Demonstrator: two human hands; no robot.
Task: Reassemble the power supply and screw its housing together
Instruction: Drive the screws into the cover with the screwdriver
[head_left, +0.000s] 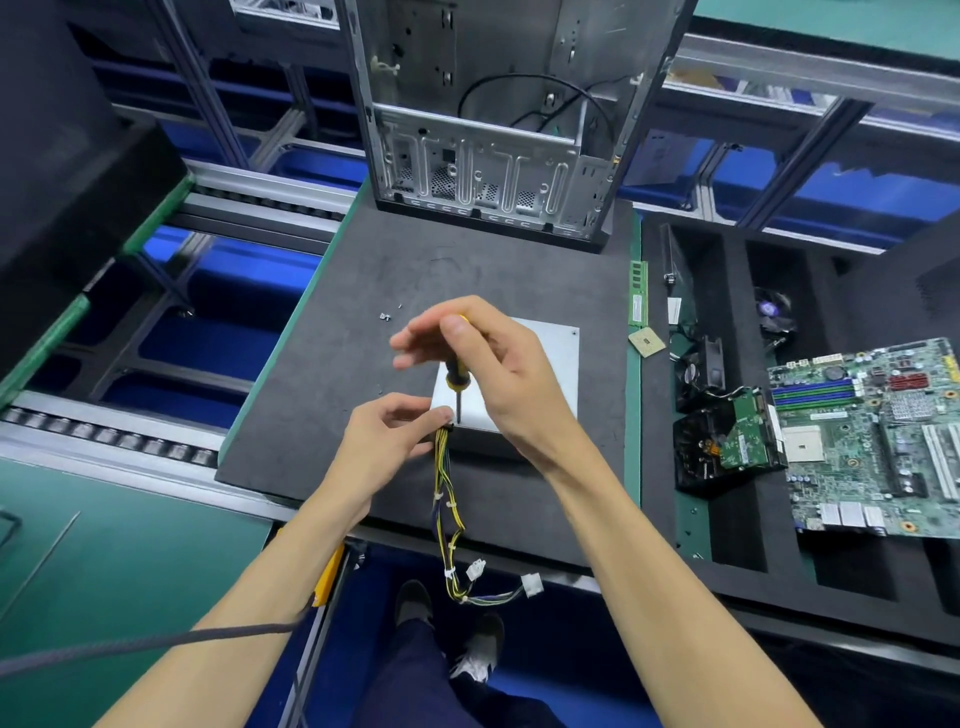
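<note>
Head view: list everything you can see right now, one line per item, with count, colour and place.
power supply: one, silver, centre of black foam mat
cable bundle: one, yellow and black, hanging off near edge
screwdriver: one, yellow and black, upright at near-left corner
loose screws: about two, silver, on mat to the left
computer case: one, grey, far end
motherboard: one, green, right tray
hard drive: one, right tray
left hand: steadies the tip
right hand: grip on handle
</note>
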